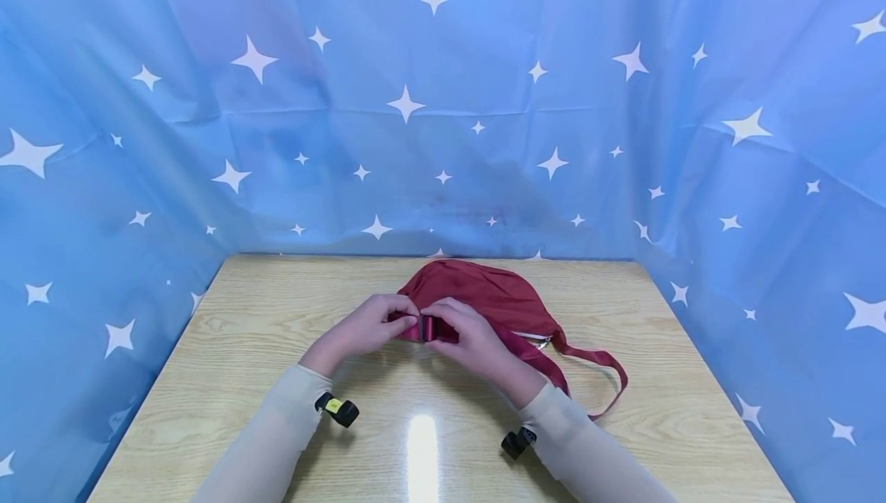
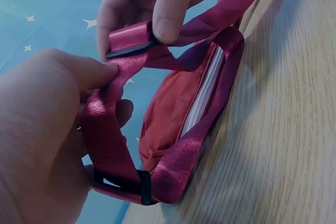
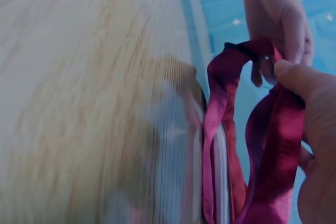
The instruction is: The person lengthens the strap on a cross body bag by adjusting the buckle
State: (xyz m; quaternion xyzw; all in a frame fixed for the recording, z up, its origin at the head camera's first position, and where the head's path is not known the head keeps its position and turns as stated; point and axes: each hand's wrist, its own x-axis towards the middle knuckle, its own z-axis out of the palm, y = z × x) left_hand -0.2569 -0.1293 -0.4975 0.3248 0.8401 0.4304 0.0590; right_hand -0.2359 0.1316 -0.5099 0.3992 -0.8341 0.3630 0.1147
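A dark red waist bag (image 1: 477,291) lies on the table, its strap (image 2: 105,114) lifted in front of it. My left hand (image 1: 370,328) pinches the strap between thumb and fingers. Just beside it, my right hand (image 1: 477,340) grips the strap at a black slider buckle (image 2: 137,50), thumb on the buckle's edge. The strap is folded over through this buckle. A second black buckle (image 2: 145,187) sits lower on the strap loop, below the left fingers. The bag's whitish zipper (image 2: 202,93) faces the table's near side. Some right fingertips are hidden behind the strap.
The wooden table (image 1: 263,311) ends at a blue curtain (image 1: 332,149) with white stars, which also runs along both sides. Another stretch of red strap (image 1: 609,361) loops onto the table at the bag's right. Each wrist wears a small black camera (image 1: 342,412).
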